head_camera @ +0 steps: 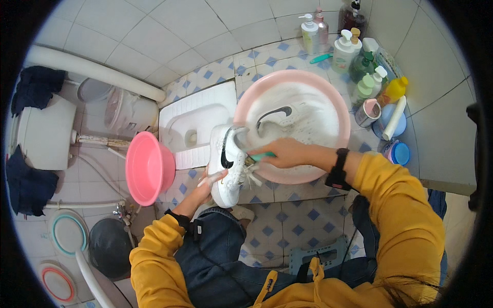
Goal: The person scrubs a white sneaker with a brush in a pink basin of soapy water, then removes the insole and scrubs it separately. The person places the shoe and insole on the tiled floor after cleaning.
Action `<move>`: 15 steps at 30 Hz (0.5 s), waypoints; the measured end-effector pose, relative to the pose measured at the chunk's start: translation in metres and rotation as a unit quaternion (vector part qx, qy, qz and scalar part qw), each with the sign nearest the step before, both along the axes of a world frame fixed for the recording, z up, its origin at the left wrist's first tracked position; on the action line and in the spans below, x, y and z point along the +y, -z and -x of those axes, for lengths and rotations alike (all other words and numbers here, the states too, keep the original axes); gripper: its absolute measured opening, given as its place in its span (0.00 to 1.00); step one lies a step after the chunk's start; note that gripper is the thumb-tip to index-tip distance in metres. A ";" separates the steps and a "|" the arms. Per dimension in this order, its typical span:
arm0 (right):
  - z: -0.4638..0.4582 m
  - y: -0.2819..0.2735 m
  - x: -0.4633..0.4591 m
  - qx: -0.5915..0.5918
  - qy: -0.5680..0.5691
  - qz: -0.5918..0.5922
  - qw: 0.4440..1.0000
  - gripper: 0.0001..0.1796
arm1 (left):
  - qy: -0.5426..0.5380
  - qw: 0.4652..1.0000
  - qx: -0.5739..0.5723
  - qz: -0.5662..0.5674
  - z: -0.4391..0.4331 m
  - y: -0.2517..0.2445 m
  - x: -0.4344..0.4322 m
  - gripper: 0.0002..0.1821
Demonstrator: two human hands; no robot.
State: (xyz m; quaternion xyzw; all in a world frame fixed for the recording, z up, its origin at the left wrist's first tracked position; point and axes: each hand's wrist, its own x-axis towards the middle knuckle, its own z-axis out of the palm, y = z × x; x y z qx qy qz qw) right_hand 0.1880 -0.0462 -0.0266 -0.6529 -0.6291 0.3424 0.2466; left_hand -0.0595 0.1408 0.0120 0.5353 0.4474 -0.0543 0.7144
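Observation:
My left hand [208, 184] is closed around a white Nike sneaker [221, 188] with a black swoosh, its toe pointing down the picture. Beside its laces, my right hand [283, 153] grips a green-handled brush [263, 156], whose head touches the lace area; the hand is slightly blurred. Behind the sneaker stands a wide pink basin [344, 115] holding sudsy water. Partly under the suds lies another white sneaker [285, 115], its black swoosh showing.
A smaller pink basin [167, 165] stands left, near a squat toilet [208, 96]. Pump bottles [342, 54], a yellow bottle [395, 89] and a teal brush or comb [321, 58] lie or stand at the right wall. A plastic stool [298, 261] sits below.

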 end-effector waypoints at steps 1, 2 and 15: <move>0.000 -0.003 0.006 -0.048 0.024 -0.046 0.998 0.26 | 0.004 1.000 -0.004 0.005 0.001 0.001 0.000 0.40; 0.000 -0.007 0.010 -0.105 0.049 -0.075 0.990 0.26 | 0.005 1.000 -0.009 0.006 0.002 0.002 0.001 0.39; 0.000 -0.006 0.017 -0.154 0.015 -0.082 0.985 0.29 | 0.028 0.999 -0.020 0.008 0.006 0.005 0.009 0.34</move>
